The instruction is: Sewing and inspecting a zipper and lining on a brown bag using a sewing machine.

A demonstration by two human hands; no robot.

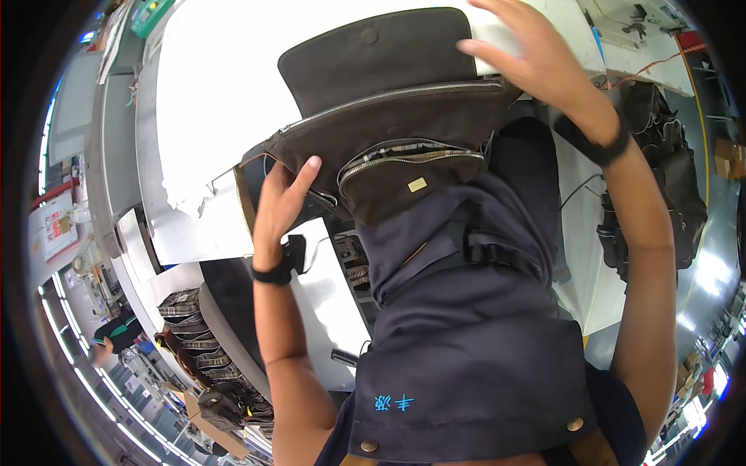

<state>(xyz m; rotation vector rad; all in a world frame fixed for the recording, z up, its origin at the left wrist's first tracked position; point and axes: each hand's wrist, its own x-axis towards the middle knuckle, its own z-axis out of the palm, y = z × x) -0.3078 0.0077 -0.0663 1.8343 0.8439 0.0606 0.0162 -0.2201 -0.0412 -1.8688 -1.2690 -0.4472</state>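
A dark brown bag (311, 144) lies across the table's near edge and hangs toward my lap. Its flap (373, 58) is folded back onto the white table, with a round snap near the far edge. Below a long metal zipper, the front pocket (412, 182) gapes at its unzipped top, and plaid lining shows inside. A small gold plate sits on the pocket. My left hand (284, 198) grips the bag's left side, thumb on the front, the other fingers partly hidden. Over the flap's right edge, my right hand (536, 58) is open with fingers apart, slightly blurred, holding nothing.
The white table (225, 93) spreads beyond the bag. Several dark bags (660, 171) hang at the right. Stacked plaid-lined pieces (198, 334) lie at lower left. A green case (149, 15) stands far left. My dark apron (466, 342) covers my lap.
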